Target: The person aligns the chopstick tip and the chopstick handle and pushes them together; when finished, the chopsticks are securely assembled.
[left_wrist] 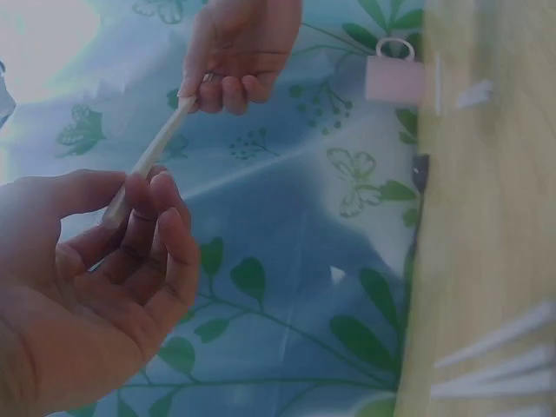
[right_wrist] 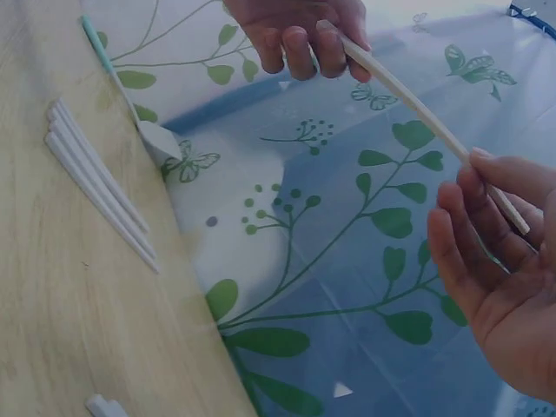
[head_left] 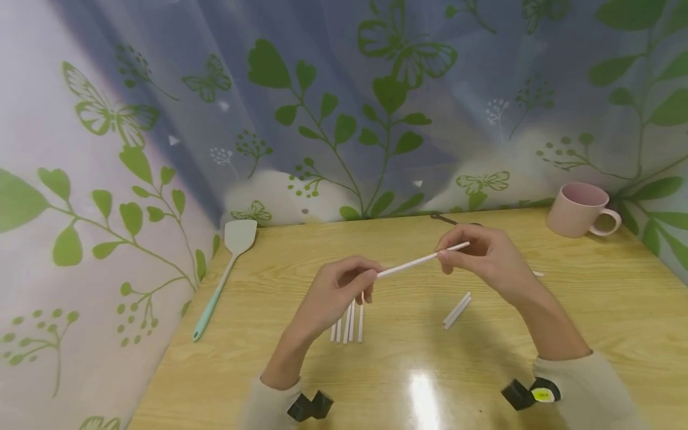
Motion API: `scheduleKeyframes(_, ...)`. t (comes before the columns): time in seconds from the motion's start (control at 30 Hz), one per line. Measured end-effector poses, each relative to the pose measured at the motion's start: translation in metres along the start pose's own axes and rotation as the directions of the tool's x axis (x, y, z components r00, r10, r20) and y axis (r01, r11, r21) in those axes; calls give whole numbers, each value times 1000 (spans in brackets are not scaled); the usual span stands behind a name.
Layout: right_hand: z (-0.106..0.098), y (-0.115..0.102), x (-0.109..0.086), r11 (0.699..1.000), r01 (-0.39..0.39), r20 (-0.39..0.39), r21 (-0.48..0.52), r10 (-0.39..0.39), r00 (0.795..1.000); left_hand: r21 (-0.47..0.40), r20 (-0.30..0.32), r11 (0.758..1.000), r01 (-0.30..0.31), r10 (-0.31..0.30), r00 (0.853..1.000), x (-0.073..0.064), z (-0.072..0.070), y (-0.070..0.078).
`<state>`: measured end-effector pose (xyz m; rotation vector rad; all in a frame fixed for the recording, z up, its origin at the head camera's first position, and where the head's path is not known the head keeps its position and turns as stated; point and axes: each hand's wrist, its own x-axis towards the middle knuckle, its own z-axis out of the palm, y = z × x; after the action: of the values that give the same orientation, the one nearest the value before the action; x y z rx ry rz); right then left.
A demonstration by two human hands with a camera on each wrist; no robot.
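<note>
A thin white stick (head_left: 408, 264) is held up above the wooden table, tilted so its right end is higher. My left hand (head_left: 334, 292) pinches its lower end between thumb and fingers. Nearer the other end, my right hand (head_left: 494, 263) pinches it, with a short tip poking out past the fingers. In the right wrist view the stick (right_wrist: 417, 104) looks slightly bowed between the hands. Several similar white sticks (head_left: 352, 325) lie side by side below my left hand, their far ends hidden by it. Two more white sticks (head_left: 457, 310) lie together below my right hand.
A spatula (head_left: 231, 260) with a mint handle lies at the table's left edge. A pink mug (head_left: 575, 212) stands at the back right. Behind my right hand lie a dark thin object (head_left: 443, 218), partly hidden, and a white stick end (head_left: 538, 273). A leaf-patterned curtain (head_left: 333, 149) borders the table.
</note>
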<state>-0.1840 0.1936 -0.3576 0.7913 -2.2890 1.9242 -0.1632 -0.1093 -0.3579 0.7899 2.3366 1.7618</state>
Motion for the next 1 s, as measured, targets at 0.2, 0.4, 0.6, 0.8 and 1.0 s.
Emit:
scheduleKeyframes(0.2, 2, 19, 11, 993, -59, 6, 101, 59, 998, 23, 20, 996, 82, -82, 996, -12, -6, -15)
scheduleKeyframes(0.4, 8, 36, 21, 980, -133, 29, 147, 130, 991, 58, 27, 987, 151, -153, 988, -22, -7, -30)
scheduleKeyframes(0.6, 18, 56, 31, 965, -218, 44, 145, 214, 976, 61, 48, 973, 223, -226, 973, -35, -6, -49)
scheduleKeyframes(0.8, 32, 77, 39, 949, -298, 84, 101, 290, 953, 45, 93, 960, 278, -281, 955, -45, 1, -61)
scheduleKeyframes(1.0, 52, 93, 49, 938, -341, 89, 53, 336, 938, -37, 106, 944, 328, -323, 941, -52, 8, -66)
